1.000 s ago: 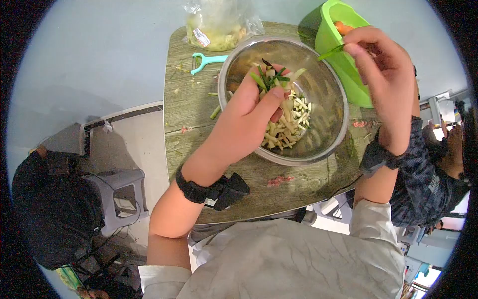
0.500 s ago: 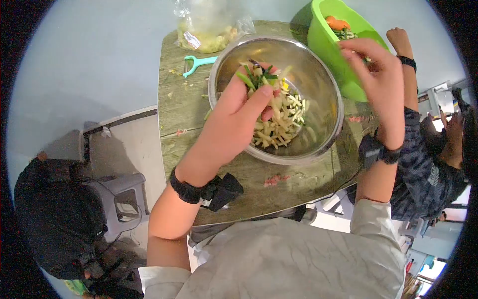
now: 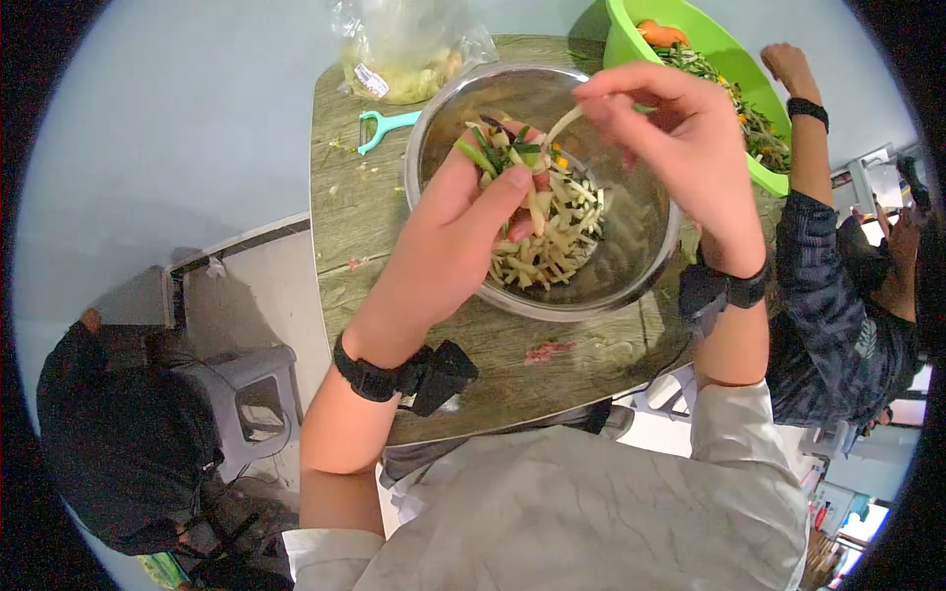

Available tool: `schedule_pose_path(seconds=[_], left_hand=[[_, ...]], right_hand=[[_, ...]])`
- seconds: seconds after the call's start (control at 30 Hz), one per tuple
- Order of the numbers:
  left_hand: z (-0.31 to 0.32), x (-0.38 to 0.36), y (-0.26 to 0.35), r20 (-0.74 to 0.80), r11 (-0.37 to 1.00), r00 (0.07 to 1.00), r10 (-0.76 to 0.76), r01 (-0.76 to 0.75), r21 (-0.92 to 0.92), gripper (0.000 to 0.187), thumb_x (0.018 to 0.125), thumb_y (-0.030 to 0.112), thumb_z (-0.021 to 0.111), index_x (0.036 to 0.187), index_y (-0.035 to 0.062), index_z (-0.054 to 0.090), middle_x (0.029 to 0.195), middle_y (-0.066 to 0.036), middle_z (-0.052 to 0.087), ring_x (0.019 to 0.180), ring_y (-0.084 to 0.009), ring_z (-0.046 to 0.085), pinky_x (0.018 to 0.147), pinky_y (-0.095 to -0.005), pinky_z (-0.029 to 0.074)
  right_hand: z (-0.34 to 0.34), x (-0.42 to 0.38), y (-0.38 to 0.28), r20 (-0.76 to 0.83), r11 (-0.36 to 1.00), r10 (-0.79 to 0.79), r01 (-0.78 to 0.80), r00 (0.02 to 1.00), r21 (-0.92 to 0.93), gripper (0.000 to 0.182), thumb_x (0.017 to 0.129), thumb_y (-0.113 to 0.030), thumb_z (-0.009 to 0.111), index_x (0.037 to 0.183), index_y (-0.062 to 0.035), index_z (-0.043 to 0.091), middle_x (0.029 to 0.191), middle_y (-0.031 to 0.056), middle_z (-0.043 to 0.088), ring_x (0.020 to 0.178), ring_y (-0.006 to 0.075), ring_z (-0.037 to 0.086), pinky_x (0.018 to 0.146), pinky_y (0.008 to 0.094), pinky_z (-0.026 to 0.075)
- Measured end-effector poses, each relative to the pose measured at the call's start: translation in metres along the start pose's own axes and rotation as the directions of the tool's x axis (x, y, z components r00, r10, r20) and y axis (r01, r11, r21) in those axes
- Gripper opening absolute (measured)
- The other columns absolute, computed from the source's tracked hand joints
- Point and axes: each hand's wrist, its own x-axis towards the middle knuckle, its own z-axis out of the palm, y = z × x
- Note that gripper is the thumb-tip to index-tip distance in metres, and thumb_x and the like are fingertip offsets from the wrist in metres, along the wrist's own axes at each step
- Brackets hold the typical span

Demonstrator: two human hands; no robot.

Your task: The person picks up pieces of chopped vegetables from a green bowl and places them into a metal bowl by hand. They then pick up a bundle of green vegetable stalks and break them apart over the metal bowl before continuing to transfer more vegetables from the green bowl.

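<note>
My left hand (image 3: 458, 222) is closed around a bunch of mixed vegetable strips (image 3: 507, 153), green, white and dark, held above the steel bowl (image 3: 645, 286). Pale cut vegetable strips (image 3: 547, 251) lie in a heap inside that bowl, below the hand. Over the bowl's right side, my right hand (image 3: 680, 138) pinches a long pale vegetable strip (image 3: 565, 123), its lower end close to the bunch. A bit of green shows at the right fingers.
A green basin (image 3: 621, 39) holding cut vegetables and an orange piece (image 3: 662, 34) stands at the back right. A turquoise peeler (image 3: 389, 122) and a plastic bag of pale scraps (image 3: 414, 74) lie left of the bowl. Another person's hand (image 3: 788, 69) is beyond the basin.
My right hand has moved left from in front of the green basin to over the bowl, and a pale strip now shows in its fingers. My left hand keeps its bunch.
</note>
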Motion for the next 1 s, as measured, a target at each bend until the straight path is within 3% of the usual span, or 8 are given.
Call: schedule_pose_path(seconds=[0.07,0.17,0.2,0.3,0.43,0.5,0.77,1.0], left_hand=[[0.0,0.0,0.0,-0.004,1.0,1.0,-0.008,0.008,-0.009,0.036,0.109,0.014,0.052,0.144,0.0036,0.05,0.123,-0.006,0.064,0.107,-0.0145,0.063,0.09,-0.0307,0.051],[0.004,0.0,0.0,-0.048,1.0,0.999,-0.001,0.002,0.017,0.036,0.109,0.015,0.052,0.144,0.0048,0.05,0.119,-0.005,0.065,0.103,-0.0128,0.062,0.085,-0.0288,0.051],[0.004,0.0,0.0,-0.058,0.999,0.998,-0.006,0.009,0.046,0.036,0.109,0.015,0.052,0.144,0.0052,0.05,0.118,-0.004,0.065,0.103,-0.0119,0.062,0.084,-0.0279,0.05],[0.012,-0.001,0.008,-0.133,0.976,0.991,0.001,0.028,0.215,0.035,0.109,0.015,0.052,0.143,0.0056,0.051,0.116,-0.003,0.065,0.102,-0.0099,0.061,0.081,-0.0261,0.049],[0.013,-0.001,0.01,-0.141,0.943,0.99,0.012,0.035,0.33,0.034,0.11,0.015,0.051,0.142,0.005,0.051,0.112,-0.001,0.065,0.1,-0.0079,0.059,0.081,-0.0232,0.049],[0.016,0.0,0.009,-0.137,0.965,0.99,0.014,0.022,0.262,0.029,0.11,0.012,0.049,0.137,0.0042,0.048,0.11,0.0,0.059,0.092,-0.0043,0.053,0.079,-0.0225,0.047],[0.013,0.0,0.009,-0.099,0.936,0.994,0.055,-0.017,0.352,0.03,0.109,0.009,0.048,0.138,0.0011,0.046,0.117,-0.003,0.06,0.108,-0.008,0.055,0.095,-0.0261,0.047],[0.013,0.001,0.01,-0.113,0.948,0.993,0.017,0.019,0.317,0.034,0.109,0.017,0.052,0.14,0.0017,0.05,0.118,-0.001,0.065,0.104,-0.0068,0.059,0.086,-0.0235,0.051]], right_hand=[[-0.011,0.001,-0.001,-0.075,0.993,-0.067,0.059,0.995,-0.103,0.016,0.09,-0.013,0.075,0.102,-0.0024,0.078,0.082,0.0038,0.073,0.074,0.0098,0.064,0.065,0.0263,0.049],[-0.024,0.002,0.007,0.075,0.901,-0.261,0.271,0.962,-0.339,0.015,0.089,-0.012,0.076,0.1,-0.0013,0.077,0.084,0.007,0.072,0.072,0.0158,0.064,0.067,0.0293,0.05],[-0.022,0.001,-0.009,0.121,0.884,-0.228,0.258,0.966,-0.39,0.014,0.087,-0.009,0.076,0.097,0.0002,0.076,0.085,0.0089,0.07,0.071,0.0201,0.064,0.067,0.0312,0.05],[-0.014,0.005,-0.017,0.097,0.842,-0.37,0.377,0.924,-0.385,0.019,0.084,-0.003,0.078,0.103,-0.0031,0.076,0.091,0.0012,0.068,0.076,0.0066,0.058,0.059,0.0221,0.039],[-0.003,0.006,-0.021,0.185,0.912,-0.312,0.348,0.932,-0.216,0.025,0.078,0.001,0.08,0.102,-0.003,0.076,0.09,0.0008,0.068,0.073,0.0076,0.056,0.058,0.0219,0.038],[0.002,0.01,-0.021,0.206,0.922,-0.327,0.359,0.922,-0.143,0.027,0.076,0.002,0.081,0.102,-0.0033,0.076,0.089,0.0001,0.068,0.071,0.0079,0.056,0.057,0.0219,0.038],[0.019,0.015,-0.011,0.241,0.881,-0.362,0.415,0.9,-0.228,0.023,0.075,0.0,0.082,0.097,-0.0041,0.075,0.089,0.0034,0.067,0.069,0.0117,0.057,0.053,0.025,0.038],[0.022,0.012,-0.009,0.249,0.853,-0.395,0.454,0.884,-0.258,0.016,0.08,0.002,0.076,0.093,0.0009,0.068,0.092,0.01,0.065,0.076,0.0248,0.063,0.068,0.0334,0.05]])
